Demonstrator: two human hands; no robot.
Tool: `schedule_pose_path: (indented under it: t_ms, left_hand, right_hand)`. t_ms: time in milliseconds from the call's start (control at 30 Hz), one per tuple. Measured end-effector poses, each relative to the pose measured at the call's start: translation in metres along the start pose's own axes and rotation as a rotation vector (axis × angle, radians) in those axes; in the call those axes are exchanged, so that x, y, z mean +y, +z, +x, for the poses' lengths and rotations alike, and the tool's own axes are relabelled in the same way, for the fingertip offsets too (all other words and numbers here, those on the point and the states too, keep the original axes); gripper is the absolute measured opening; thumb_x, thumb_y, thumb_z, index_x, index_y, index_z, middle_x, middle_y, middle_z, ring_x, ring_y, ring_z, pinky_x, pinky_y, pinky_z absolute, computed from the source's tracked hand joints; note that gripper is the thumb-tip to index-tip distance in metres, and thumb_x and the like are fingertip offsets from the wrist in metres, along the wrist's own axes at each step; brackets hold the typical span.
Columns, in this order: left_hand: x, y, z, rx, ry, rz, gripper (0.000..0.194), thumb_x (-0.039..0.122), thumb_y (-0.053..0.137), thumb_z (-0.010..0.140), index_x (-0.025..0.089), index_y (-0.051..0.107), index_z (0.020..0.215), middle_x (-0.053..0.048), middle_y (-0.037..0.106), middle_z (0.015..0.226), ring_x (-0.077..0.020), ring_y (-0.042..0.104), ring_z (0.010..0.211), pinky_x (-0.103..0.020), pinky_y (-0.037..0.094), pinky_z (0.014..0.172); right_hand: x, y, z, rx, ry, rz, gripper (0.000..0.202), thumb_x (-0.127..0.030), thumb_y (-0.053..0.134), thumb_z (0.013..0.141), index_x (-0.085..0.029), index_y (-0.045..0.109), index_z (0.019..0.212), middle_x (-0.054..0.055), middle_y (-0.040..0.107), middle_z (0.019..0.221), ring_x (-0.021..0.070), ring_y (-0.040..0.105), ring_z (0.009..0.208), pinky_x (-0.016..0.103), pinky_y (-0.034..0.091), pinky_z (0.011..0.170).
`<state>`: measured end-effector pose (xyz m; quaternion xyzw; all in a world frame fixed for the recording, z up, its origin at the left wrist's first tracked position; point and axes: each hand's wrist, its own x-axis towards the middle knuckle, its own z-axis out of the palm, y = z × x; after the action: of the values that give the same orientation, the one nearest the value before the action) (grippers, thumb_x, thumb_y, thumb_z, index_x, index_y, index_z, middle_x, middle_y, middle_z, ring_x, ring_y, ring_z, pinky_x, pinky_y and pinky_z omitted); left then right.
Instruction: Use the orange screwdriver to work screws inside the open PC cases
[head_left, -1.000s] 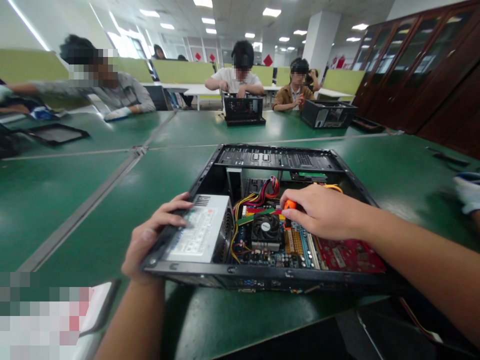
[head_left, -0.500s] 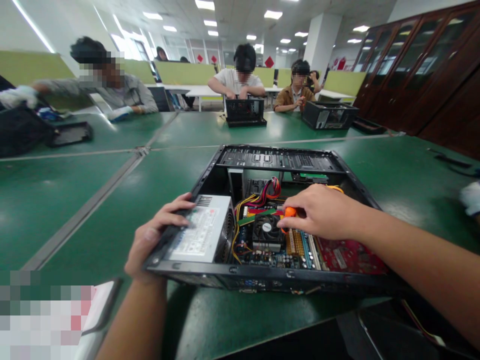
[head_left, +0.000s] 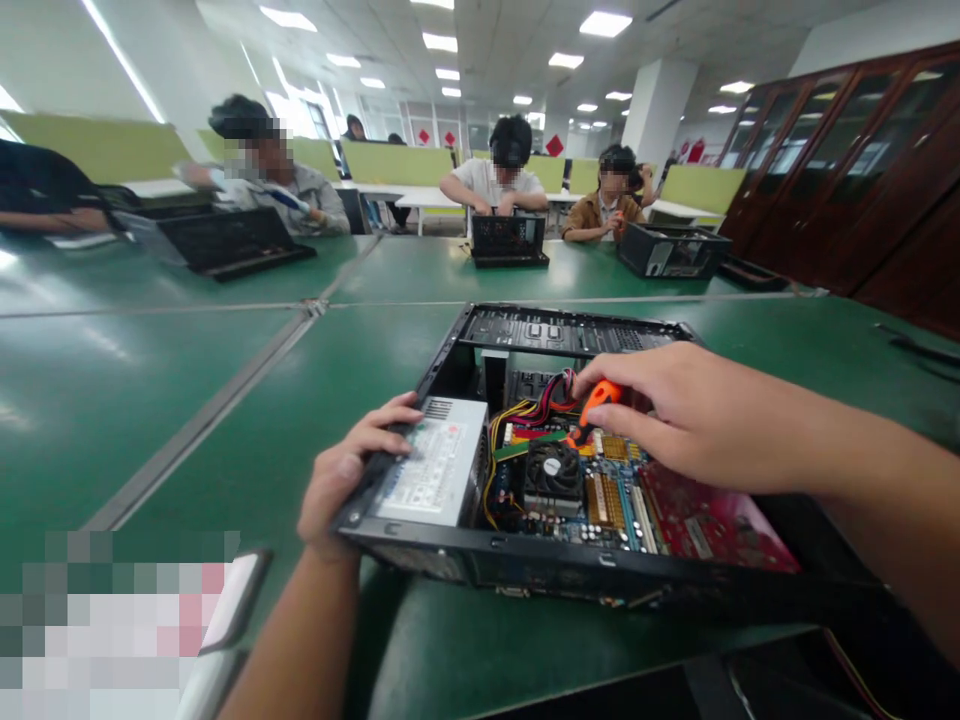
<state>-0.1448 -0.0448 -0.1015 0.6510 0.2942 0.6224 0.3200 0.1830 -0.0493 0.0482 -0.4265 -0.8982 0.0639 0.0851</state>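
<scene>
An open black computer case (head_left: pixel 525 560) lies on the green table, its inside facing up. My left hand (head_left: pixel 352 465) grips the case's left edge, its fingertips reaching the silver power supply (head_left: pixel 439 455). Above the motherboard, my right hand (head_left: pixel 660 410) holds an orange and black screwdriver (head_left: pixel 596 412) by the handle, tilted down toward the far side of the black fan (head_left: pixel 553 468). The screwdriver's tip is too small to make out. A green memory stick (head_left: pixel 529 446) lies beside the fan, and a red card (head_left: pixel 712 525) sits to the right.
Across the green table (head_left: pixel 187 370), several people work at other cases, such as a black case (head_left: pixel 510 240) in the middle. A black panel (head_left: pixel 660 680) lies at the near right edge. Dark cables (head_left: pixel 922 350) lie at the far right.
My right hand has lifted and shifted, and more of the screwdriver's handle shows, now tilted. My left hand stays on the case edge. The whole view has shifted slightly.
</scene>
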Motion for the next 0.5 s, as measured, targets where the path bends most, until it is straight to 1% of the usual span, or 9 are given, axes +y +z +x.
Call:
schedule_pose_path:
  t_ms: [33,100,200,267,333,500]
  left_hand:
    - [0.001,0.000,0.000,-0.003,0.004,0.003,0.038,0.049,0.055,0.081,0.018,0.077,0.083,-0.016,0.071,0.110,-0.0414,0.048,0.130,-0.058,0.030,0.115]
    - [0.001,0.001,-0.001,-0.008,0.013,0.006,0.037,0.050,0.056,0.081,0.019,0.077,0.084,-0.016,0.072,0.110,-0.0420,0.049,0.130,-0.059,0.030,0.114]
    - [0.002,0.003,-0.001,0.001,0.005,-0.008,0.038,0.050,0.055,0.081,0.020,0.077,0.084,-0.016,0.071,0.110,-0.0421,0.049,0.130,-0.059,0.030,0.114]
    - [0.002,0.004,-0.002,0.001,0.001,-0.014,0.038,0.050,0.055,0.081,0.019,0.077,0.084,-0.016,0.071,0.111,-0.0419,0.048,0.130,-0.058,0.030,0.114]
    - [0.002,0.004,-0.002,-0.008,0.008,-0.013,0.038,0.050,0.055,0.081,0.020,0.077,0.084,-0.015,0.071,0.110,-0.0418,0.048,0.130,-0.058,0.030,0.113]
    - [0.003,0.004,-0.002,-0.016,0.014,-0.009,0.037,0.049,0.054,0.082,0.020,0.077,0.085,-0.014,0.072,0.110,-0.0413,0.048,0.129,-0.058,0.031,0.113]
  right_hand:
    - [-0.008,0.000,0.005,-0.008,-0.023,0.006,0.019,-0.034,0.052,0.097,-0.023,0.066,0.104,0.004,0.073,0.093,0.0210,0.065,0.084,0.032,0.043,0.071]
    - [-0.022,0.008,0.018,-0.050,-0.060,0.004,0.019,-0.030,0.051,0.097,-0.022,0.064,0.107,0.006,0.073,0.097,0.0223,0.066,0.088,0.033,0.043,0.074]
    - [-0.032,0.031,0.035,-0.108,-0.100,-0.007,0.019,-0.027,0.049,0.097,-0.019,0.062,0.107,0.008,0.072,0.100,0.0249,0.066,0.093,0.035,0.044,0.076]
    - [-0.031,0.046,0.042,-0.131,-0.106,-0.005,0.019,-0.027,0.046,0.098,-0.018,0.061,0.104,0.009,0.072,0.100,0.0257,0.066,0.092,0.035,0.045,0.077]
    - [-0.027,0.056,0.045,-0.143,-0.103,-0.001,0.020,-0.027,0.045,0.099,-0.017,0.061,0.103,0.010,0.072,0.100,0.0260,0.067,0.093,0.036,0.046,0.078]
    - [-0.021,0.065,0.046,-0.146,-0.109,0.022,0.023,-0.026,0.043,0.099,-0.015,0.062,0.107,0.012,0.072,0.103,0.0266,0.066,0.098,0.037,0.047,0.083]
